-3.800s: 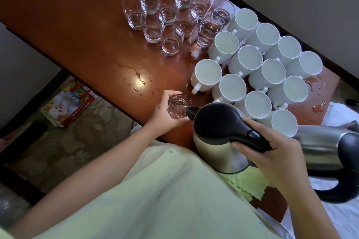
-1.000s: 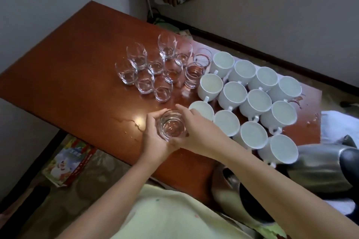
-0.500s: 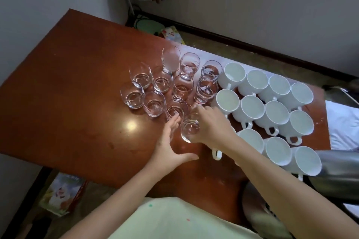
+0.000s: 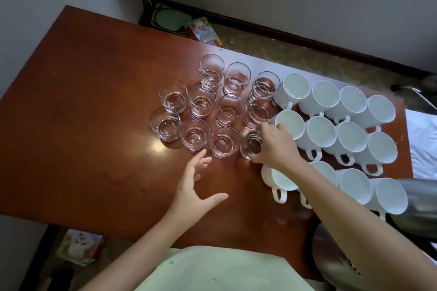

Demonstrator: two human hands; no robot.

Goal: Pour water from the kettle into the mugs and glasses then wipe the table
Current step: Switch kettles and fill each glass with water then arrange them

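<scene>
clear glass [image 4: 252, 144] stands on the brown wooden table [image 4: 82, 125] at the right end of the near row of glasses [image 4: 212, 106], just beside the white mugs [image 4: 343, 130]. right hand [image 4: 275, 146] grips this glass, fingers curled round its right side. left hand [image 4: 196, 186] hovers near and to the left, fingers spread and straight, holding nothing. steel kettle [image 4: 331, 255] sits at the near right table edge, partly hidden by the right forearm. a second steel vessel [image 4: 421, 198] lies at the right, beside the nearest mugs.
</scene>
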